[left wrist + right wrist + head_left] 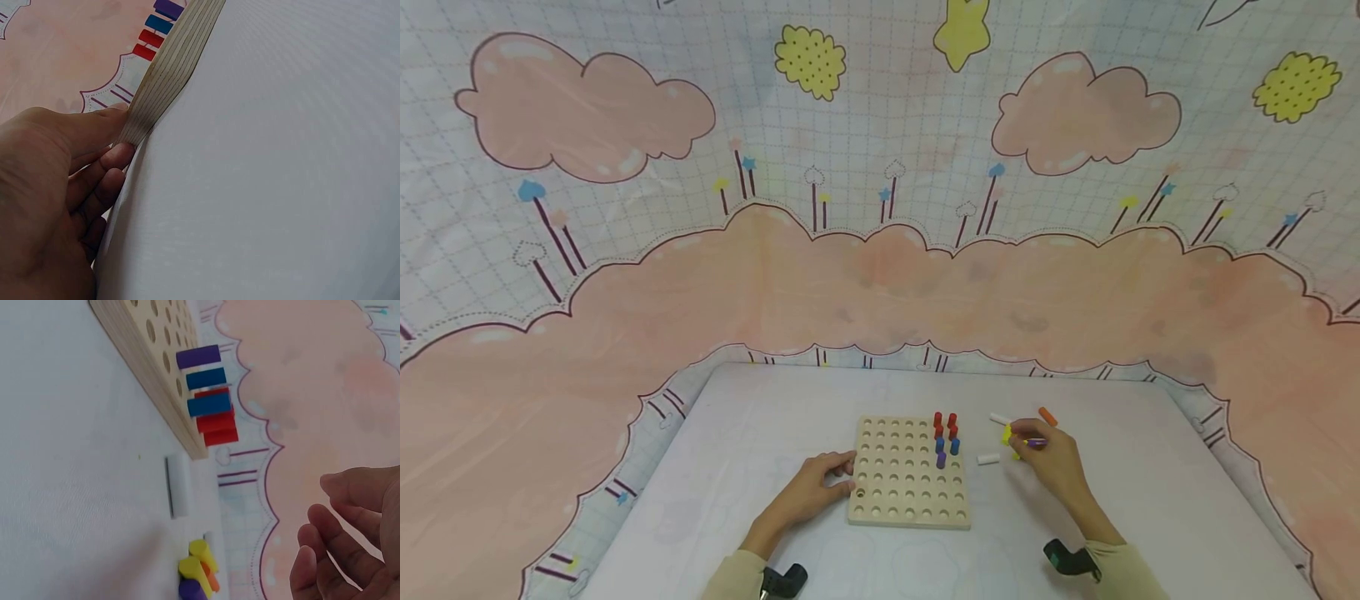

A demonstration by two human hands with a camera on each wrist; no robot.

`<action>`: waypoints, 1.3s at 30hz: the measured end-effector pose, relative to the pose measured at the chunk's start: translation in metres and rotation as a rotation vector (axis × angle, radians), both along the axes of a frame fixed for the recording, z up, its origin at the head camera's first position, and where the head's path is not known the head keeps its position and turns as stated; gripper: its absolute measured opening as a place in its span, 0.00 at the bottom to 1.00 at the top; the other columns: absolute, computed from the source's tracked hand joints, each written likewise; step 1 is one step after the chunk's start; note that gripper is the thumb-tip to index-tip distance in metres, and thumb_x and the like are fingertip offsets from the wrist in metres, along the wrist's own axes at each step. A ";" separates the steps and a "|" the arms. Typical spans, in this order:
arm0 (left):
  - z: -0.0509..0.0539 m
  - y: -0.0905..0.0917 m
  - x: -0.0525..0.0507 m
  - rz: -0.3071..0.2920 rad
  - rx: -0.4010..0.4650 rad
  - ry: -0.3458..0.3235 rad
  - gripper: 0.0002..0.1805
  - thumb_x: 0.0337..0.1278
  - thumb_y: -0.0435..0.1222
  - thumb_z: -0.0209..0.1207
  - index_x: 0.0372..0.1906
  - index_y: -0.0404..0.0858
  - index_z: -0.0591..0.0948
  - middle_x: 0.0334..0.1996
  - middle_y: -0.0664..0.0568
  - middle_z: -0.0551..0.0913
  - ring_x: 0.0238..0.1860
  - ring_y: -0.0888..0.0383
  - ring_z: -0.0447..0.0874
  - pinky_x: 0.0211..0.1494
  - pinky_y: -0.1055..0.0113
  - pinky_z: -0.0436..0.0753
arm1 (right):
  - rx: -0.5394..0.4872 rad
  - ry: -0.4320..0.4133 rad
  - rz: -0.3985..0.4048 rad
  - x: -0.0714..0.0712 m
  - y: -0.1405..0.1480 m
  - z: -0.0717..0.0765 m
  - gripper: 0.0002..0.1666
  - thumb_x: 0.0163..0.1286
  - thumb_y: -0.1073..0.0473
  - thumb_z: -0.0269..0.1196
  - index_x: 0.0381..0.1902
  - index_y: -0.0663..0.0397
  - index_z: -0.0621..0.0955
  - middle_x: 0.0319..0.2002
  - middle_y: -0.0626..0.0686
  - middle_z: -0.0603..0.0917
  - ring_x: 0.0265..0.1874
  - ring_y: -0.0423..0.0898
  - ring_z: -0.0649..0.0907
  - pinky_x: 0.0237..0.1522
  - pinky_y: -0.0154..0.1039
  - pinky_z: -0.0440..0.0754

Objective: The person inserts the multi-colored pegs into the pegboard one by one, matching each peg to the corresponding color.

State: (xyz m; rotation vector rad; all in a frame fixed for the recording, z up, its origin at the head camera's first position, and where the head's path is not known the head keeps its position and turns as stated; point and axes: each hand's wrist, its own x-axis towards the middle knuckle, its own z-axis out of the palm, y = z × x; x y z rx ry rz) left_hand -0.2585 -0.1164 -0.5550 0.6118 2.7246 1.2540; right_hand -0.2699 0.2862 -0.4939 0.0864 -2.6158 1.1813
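A square wooden pegboard [910,527] with rows of round holes lies on the table. My left hand [820,483] holds its left edge, thumb and fingertips against the side. Red pegs [953,432], two blue pegs [955,447] and one purple peg [941,460] stand upright in the two right-hand columns. To the right of the board, my right hand [1052,458] hovers over loose pegs, its fingers loosely bent with nothing between them in the right wrist view. Beneath it lie yellow pegs [195,570] and a loose purple peg [192,590].
A white peg [988,459] lies between the board and my right hand. Farther back are another white peg [1000,418] and an orange peg [1048,417]. The white table [760,408] meets a patterned cloth backdrop [880,292] behind.
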 end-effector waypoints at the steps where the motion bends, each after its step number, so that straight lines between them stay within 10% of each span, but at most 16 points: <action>1: 0.000 0.000 0.000 -0.004 -0.002 0.007 0.29 0.62 0.43 0.63 0.66 0.36 0.74 0.44 0.62 0.80 0.47 0.63 0.73 0.59 0.61 0.74 | 0.003 -0.013 -0.008 0.000 0.002 0.000 0.12 0.63 0.63 0.68 0.45 0.55 0.85 0.41 0.54 0.88 0.43 0.49 0.85 0.46 0.38 0.83; 17: 0.000 0.001 -0.003 0.008 -0.011 0.007 0.29 0.62 0.43 0.63 0.66 0.37 0.75 0.44 0.63 0.79 0.48 0.61 0.73 0.58 0.59 0.74 | 0.047 -0.048 -0.042 0.001 0.029 -0.008 0.14 0.65 0.61 0.67 0.48 0.57 0.84 0.39 0.55 0.87 0.42 0.50 0.83 0.37 0.30 0.77; 39: -0.002 0.000 -0.003 0.007 0.000 -0.014 0.29 0.61 0.44 0.63 0.66 0.39 0.75 0.44 0.63 0.79 0.48 0.61 0.72 0.59 0.57 0.72 | 0.090 -0.190 -0.059 0.001 0.056 -0.023 0.19 0.68 0.58 0.62 0.54 0.58 0.81 0.52 0.64 0.84 0.54 0.60 0.79 0.53 0.57 0.78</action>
